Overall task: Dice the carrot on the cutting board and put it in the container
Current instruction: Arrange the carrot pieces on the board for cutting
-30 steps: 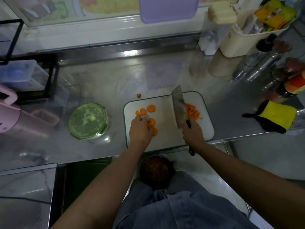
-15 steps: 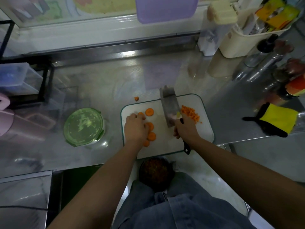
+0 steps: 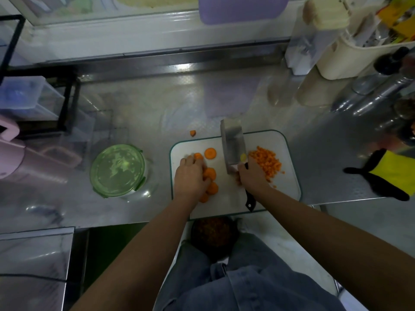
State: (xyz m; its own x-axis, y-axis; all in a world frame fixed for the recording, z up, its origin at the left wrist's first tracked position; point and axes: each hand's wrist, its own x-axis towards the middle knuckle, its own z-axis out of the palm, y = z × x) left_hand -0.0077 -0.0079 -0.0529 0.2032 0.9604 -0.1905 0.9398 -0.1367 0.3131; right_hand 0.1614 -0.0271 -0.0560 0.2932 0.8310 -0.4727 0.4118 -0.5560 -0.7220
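A white cutting board [image 3: 285, 176] with a green rim lies on the steel counter. Several orange carrot slices [image 3: 210, 153] lie on its left half. A pile of diced carrot [image 3: 267, 162] sits on its right half. My left hand [image 3: 190, 176] rests on the slices, fingers bent over them. My right hand [image 3: 251, 178] grips the black handle of a cleaver [image 3: 232, 147], whose blade points away from me over the board's middle. The round glass container with a green lid [image 3: 118, 170] stands left of the board, lid on.
One carrot bit [image 3: 193, 133] lies on the counter beyond the board. A yellow and black cloth [image 3: 390, 173] is at the right edge. Bottles and a cream bin [image 3: 350, 57] crowd the back right. A pink appliance [image 3: 9, 151] stands at the left.
The cleaver has shifted left, away from the diced pile toward the board's middle. My left hand has slid over the slices, bunching them. The view has also shifted slightly.
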